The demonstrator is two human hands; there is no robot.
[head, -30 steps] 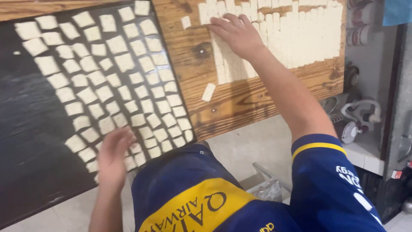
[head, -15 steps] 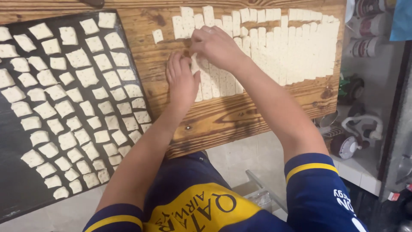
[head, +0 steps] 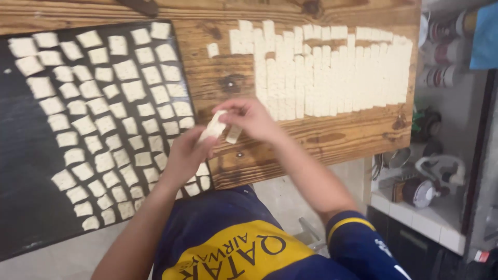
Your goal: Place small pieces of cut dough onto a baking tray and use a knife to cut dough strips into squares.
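My left hand (head: 184,155) pinches a pale square of dough (head: 212,126) between thumb and fingertips, closed on it and lifted clear of the wooden board (head: 332,140); my right hand (head: 249,118) sits just beside it, touching the same piece at its upper edge, fingers curled loosely, with a second small dough piece (head: 233,134) hanging under them; whether that one is truly gripped or only resting against my fingers I cannot tell. Beyond my right fingers, further up the board, lies the packed block of cut dough strips (head: 332,72), set close together in rows; one lone square (head: 212,50) sits apart beside that block. To the outside of my left fingers spreads the dark tray (head: 21,171), covered in spaced dough squares (head: 104,103), the nearest ones just below my left wrist.
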